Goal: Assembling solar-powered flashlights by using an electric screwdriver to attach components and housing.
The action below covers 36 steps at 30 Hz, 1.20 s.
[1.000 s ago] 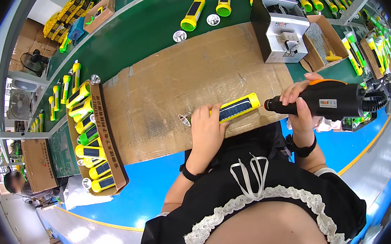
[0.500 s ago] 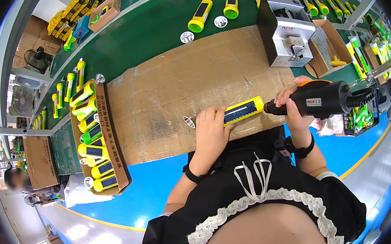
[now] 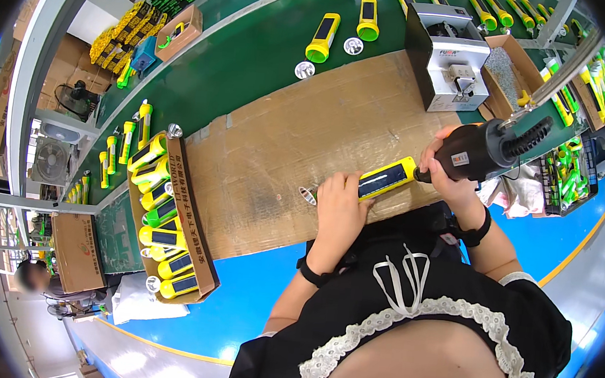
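Note:
My left hand [image 3: 338, 205] is closed around a yellow flashlight [image 3: 387, 180] with a dark solar panel on its side, held low over the cardboard sheet. A shiny round reflector [image 3: 308, 195] shows beside my left fingers, at the flashlight's left end; my hand hides how it joins. In my right hand [image 3: 442, 174] is a black electric screwdriver [image 3: 470, 152], gripped around its body. Its nose meets the flashlight's right end; the bit and any screw there are too small to make out.
The cardboard sheet [image 3: 270, 150] covers the green bench. On the left stands a carton [image 3: 199, 255] of yellow flashlights. A screw feeder machine [image 3: 448, 72] and a box of screws [image 3: 501, 71] are at the back right. More flashlights [image 3: 323, 38] line the far side.
The whole view has shifted slightly, so the bench appears further right. The screwdriver has tilted a little, with its nose still against the flashlight's end. Both hands keep their holds.

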Available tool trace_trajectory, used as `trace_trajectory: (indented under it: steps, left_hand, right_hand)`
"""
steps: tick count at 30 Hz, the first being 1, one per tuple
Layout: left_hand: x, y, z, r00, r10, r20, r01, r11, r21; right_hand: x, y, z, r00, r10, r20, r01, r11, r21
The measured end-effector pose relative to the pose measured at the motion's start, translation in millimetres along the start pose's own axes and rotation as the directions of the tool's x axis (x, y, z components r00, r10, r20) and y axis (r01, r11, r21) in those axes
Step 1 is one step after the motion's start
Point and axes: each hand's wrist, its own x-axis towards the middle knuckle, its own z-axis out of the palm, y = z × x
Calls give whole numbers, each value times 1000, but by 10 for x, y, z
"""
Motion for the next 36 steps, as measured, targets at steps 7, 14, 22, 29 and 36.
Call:
trace_trajectory:
  steps: [7, 14, 22, 29, 36]
  left_hand:
    - [-1, 37, -25, 999, -23, 21, 22, 998, 50]
    - [139, 277, 32, 996, 89, -12, -81, 951, 298]
    - [452, 339, 471, 989, 142, 40, -138, 987, -76]
    - [446, 361, 515, 993, 120, -6, -120, 993, 3]
    - [421, 364, 519, 996, 84, 2, -84, 996, 22]
  right_hand:
    - [109, -250, -22, 995, -81, -58, 84, 995, 45]
    - [789, -637, -585, 836, -414, -361, 404, 909, -108]
    - [1307, -304, -901, 804, -421, -420, 355, 907, -229]
    - [1405, -179, -970, 875, -323, -361, 221, 929, -295]
    - [1197, -265, -760, 921, -214, -326, 135, 959, -249]
